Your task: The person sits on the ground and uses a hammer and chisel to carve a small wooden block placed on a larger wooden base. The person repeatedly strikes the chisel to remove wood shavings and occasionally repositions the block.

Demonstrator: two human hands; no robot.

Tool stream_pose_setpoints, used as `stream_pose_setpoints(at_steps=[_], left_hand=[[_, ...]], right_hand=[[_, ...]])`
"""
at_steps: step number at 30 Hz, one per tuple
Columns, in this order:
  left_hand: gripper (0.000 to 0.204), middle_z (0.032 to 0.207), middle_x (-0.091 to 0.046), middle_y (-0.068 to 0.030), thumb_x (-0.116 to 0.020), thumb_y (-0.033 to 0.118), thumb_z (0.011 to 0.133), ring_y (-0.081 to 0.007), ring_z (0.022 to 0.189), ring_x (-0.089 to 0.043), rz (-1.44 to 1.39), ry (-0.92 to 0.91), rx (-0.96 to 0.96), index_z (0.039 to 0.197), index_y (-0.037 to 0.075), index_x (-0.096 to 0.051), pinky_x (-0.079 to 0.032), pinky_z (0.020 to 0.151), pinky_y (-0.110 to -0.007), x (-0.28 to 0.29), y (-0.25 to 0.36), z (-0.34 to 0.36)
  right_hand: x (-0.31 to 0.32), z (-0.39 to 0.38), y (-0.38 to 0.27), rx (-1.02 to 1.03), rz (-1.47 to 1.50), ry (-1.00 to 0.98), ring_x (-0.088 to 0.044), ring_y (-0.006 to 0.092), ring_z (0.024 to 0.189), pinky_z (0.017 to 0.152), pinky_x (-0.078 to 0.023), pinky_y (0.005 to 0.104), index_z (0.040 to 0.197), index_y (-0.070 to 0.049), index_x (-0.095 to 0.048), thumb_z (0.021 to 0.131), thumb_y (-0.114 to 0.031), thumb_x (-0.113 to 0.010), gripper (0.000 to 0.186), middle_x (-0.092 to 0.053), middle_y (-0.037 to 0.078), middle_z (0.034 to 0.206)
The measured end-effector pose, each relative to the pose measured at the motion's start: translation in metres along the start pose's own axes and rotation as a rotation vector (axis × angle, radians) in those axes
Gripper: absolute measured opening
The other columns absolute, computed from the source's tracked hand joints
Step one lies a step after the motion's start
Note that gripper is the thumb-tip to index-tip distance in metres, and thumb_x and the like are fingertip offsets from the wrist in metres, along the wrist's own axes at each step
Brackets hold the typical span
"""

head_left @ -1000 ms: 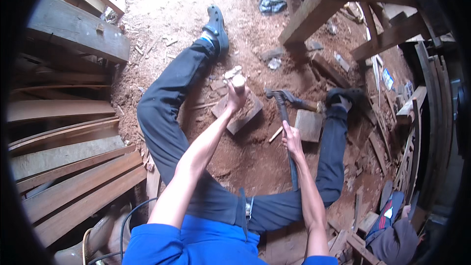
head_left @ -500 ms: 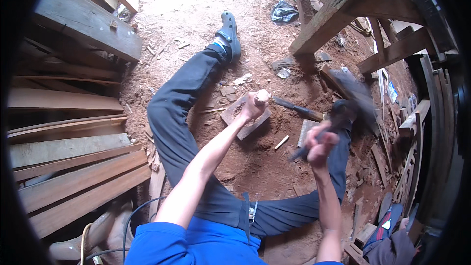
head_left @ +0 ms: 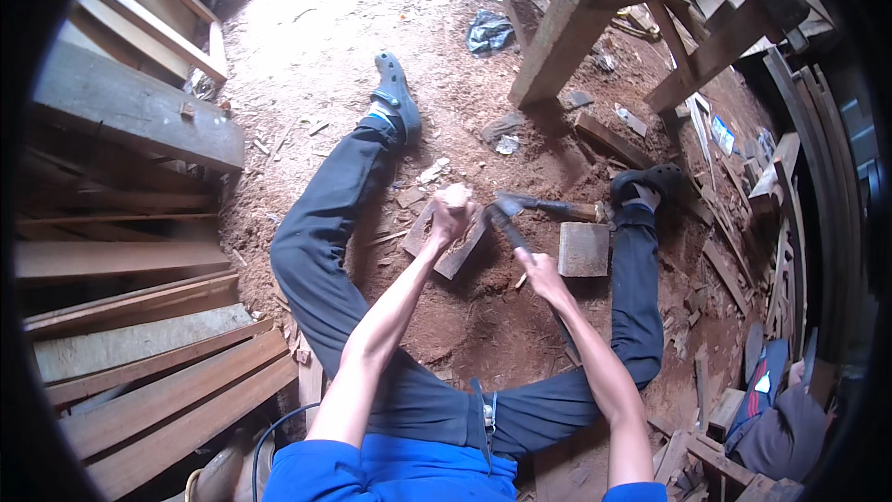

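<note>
Person seated on a dirt floor strewn with wood chips, legs spread. Left hand [head_left: 452,207] closed in a fist around a small pale wooden piece, held upright on a flat wooden block [head_left: 453,244] that lies on the ground between the legs; only the top of the piece shows, the rest hidden by the fingers. Right hand [head_left: 541,275] wrapped tight around the dark handle of a hammer [head_left: 506,219], whose head sits just beside the left fist, over the block's right end. Whether the head touches the held piece cannot be told. A second hammer [head_left: 557,209] with a wooden handle lies on the ground just behind, near a square board [head_left: 584,248] by the right leg. Stacked planks [head_left: 139,353] at left; a timber frame [head_left: 595,19] stands beyond the feet.
</note>
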State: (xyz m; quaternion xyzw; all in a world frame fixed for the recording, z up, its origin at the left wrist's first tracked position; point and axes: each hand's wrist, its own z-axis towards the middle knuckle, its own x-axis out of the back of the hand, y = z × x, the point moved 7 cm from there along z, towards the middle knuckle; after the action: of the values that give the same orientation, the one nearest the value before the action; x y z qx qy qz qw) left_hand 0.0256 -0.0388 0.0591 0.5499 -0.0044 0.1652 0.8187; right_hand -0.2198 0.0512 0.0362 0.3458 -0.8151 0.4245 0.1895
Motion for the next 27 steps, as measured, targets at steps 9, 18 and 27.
stream_pose_setpoints(at_steps=[9,18,27], left_hand=[[0.008,0.067,-0.046,-0.0015,-0.049,0.001,0.082,-0.0105,0.054,-0.042,-0.703,0.029,0.270,0.084,0.007,-0.044,-0.036,0.048,-0.026,0.005,-0.017,0.019],[0.010,0.065,-0.062,-0.0067,-0.069,0.011,0.075,-0.0172,0.061,-0.061,-0.007,-0.215,0.198,0.076,0.003,-0.062,-0.047,0.056,-0.034,-0.017,-0.060,-0.011],[0.012,0.066,-0.062,-0.0094,-0.069,0.011,0.074,-0.0205,0.059,-0.060,-0.087,-0.145,0.173,0.074,0.003,-0.060,-0.047,0.056,-0.035,-0.012,-0.044,-0.005]], right_hand=[[-0.022,0.015,0.009,0.066,0.163,0.018,-0.046,0.0143,0.050,0.048,-0.037,0.0370,0.057,-0.006,-0.044,0.092,-0.068,-0.045,0.071,-0.044,0.002,0.051],[0.054,-0.064,-0.069,0.191,0.655,-0.054,-0.040,0.0045,0.038,0.035,-0.029,0.0200,0.067,-0.009,-0.048,0.094,-0.065,-0.045,0.062,-0.041,-0.004,0.050],[0.110,-0.103,-0.144,0.778,0.807,0.212,-0.030,0.0044,0.042,0.038,-0.023,0.0210,0.078,-0.011,-0.042,0.094,-0.067,-0.040,0.058,-0.031,-0.006,0.055]])
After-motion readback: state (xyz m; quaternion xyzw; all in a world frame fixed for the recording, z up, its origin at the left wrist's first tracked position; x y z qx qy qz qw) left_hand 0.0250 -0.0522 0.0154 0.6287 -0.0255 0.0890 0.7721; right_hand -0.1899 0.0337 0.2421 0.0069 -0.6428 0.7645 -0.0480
